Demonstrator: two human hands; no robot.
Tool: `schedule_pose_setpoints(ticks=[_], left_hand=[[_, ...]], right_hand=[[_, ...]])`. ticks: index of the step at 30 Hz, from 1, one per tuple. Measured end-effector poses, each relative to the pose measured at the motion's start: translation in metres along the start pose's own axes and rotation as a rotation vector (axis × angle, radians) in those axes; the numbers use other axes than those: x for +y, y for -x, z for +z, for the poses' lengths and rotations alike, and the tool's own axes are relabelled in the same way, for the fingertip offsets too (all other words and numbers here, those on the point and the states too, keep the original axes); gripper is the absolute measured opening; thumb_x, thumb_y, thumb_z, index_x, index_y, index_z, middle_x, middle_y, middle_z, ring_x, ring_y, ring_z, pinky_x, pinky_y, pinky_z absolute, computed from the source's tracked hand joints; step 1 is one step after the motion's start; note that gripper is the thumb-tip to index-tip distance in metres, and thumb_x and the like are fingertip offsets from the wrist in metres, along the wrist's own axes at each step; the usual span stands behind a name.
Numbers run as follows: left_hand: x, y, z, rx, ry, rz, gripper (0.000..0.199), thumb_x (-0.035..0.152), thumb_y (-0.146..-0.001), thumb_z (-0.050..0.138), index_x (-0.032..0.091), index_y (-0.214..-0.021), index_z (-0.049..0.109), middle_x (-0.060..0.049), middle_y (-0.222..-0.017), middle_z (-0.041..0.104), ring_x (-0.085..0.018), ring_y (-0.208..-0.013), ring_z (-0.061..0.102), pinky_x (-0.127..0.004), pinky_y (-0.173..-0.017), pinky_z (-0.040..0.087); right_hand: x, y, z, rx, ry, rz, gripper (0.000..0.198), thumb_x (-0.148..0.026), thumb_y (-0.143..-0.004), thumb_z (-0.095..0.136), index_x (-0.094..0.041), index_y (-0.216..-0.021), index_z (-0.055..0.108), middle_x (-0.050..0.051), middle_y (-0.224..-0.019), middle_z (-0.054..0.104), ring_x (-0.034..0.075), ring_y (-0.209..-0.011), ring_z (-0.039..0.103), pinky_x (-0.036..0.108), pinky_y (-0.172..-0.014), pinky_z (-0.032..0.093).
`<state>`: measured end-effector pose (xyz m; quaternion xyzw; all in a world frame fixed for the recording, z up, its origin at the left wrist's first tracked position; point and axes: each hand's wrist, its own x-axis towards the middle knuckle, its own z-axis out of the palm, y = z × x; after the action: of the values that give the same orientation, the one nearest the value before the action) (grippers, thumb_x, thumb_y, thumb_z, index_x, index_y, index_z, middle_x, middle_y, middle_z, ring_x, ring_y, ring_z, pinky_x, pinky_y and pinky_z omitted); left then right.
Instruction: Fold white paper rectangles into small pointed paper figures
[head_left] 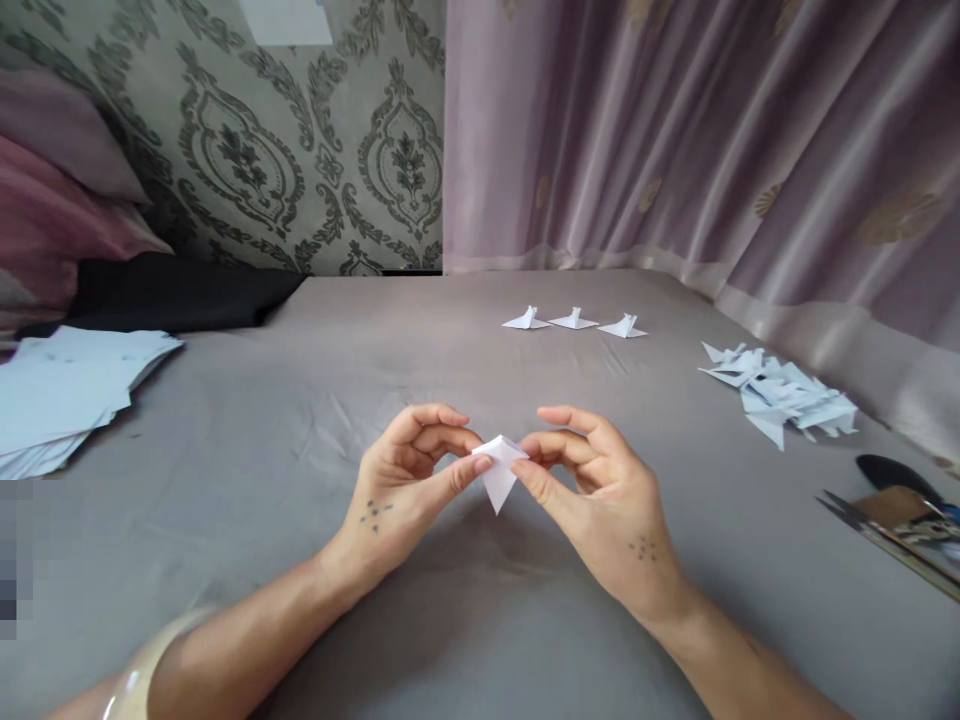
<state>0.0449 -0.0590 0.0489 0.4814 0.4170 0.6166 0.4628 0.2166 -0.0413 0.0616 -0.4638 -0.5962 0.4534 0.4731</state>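
Note:
A small piece of folded white paper (501,478), kite-shaped with its point downward, is held up above the grey cloth. My left hand (412,480) pinches its left corner between thumb and fingers. On the opposite corner, my right hand (592,490) has the same kind of pinch, thumb in front and fingers behind. The fingertips behind the paper are partly hidden. Farther back, three finished-looking folded paper figures (574,318) stand in a row on the cloth.
Several folded paper pieces lie in a heap (799,395) at the right. Nearer, scissors (892,535) rest beside a brown item and a dark oval object. A stack of white paper sheets (67,385) lies at the left by a black cloth (172,290). Curtains hang behind.

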Motion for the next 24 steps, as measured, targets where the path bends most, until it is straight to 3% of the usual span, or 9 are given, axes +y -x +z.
schedule_pose_setpoints(ticks=[6,11,14,18,24], left_hand=[[-0.0008,0.0009,-0.0025,-0.009,-0.123,-0.018,0.018,0.016,-0.079,0.073,0.02,-0.092,0.06,0.004,-0.073,0.066,-0.009,-0.074,0.063,-0.021,-0.075,0.049],[0.0011,-0.003,-0.0087,-0.16,-0.382,-0.033,0.014,0.025,-0.083,0.069,0.021,-0.096,0.068,0.0,-0.08,0.068,-0.013,-0.08,0.061,-0.026,-0.08,0.046],[0.0033,-0.0036,-0.0093,-0.23,-0.461,-0.017,0.012,0.029,-0.087,0.063,0.02,-0.089,0.072,-0.002,-0.082,0.067,-0.014,-0.077,0.061,-0.026,-0.073,0.046],[0.0046,-0.002,-0.0071,-0.233,-0.515,0.054,0.012,0.028,-0.088,0.062,0.02,-0.087,0.072,-0.003,-0.08,0.066,-0.015,-0.074,0.061,-0.026,-0.07,0.046],[0.0022,0.002,-0.0038,-0.231,-0.722,0.332,0.006,0.019,-0.087,0.062,0.02,-0.088,0.068,-0.002,-0.076,0.065,-0.015,-0.074,0.061,-0.028,-0.073,0.046]], right_hand=[[0.0013,-0.0034,-0.001,-0.057,0.036,0.045,0.028,-0.031,-0.078,0.071,-0.023,-0.102,0.059,0.0,-0.087,0.071,0.015,-0.081,0.066,0.029,-0.08,0.053],[0.003,-0.004,-0.0038,-0.087,0.146,0.056,0.024,-0.03,-0.079,0.068,-0.023,-0.1,0.06,0.0,-0.087,0.07,0.015,-0.081,0.065,0.03,-0.079,0.052],[0.0041,-0.0019,-0.0038,-0.107,0.202,-0.02,0.021,-0.026,-0.079,0.067,-0.025,-0.099,0.06,-0.002,-0.08,0.068,0.015,-0.079,0.065,0.028,-0.074,0.052],[0.0058,0.0006,-0.0025,-0.126,0.252,-0.166,0.01,-0.023,-0.081,0.064,-0.025,-0.091,0.062,-0.002,-0.082,0.067,0.014,-0.079,0.064,0.026,-0.074,0.052],[0.0085,0.0015,-0.0018,-0.179,0.3,-0.397,0.01,-0.017,-0.085,0.06,-0.023,-0.092,0.063,-0.001,-0.083,0.065,0.013,-0.078,0.062,0.027,-0.075,0.051]])
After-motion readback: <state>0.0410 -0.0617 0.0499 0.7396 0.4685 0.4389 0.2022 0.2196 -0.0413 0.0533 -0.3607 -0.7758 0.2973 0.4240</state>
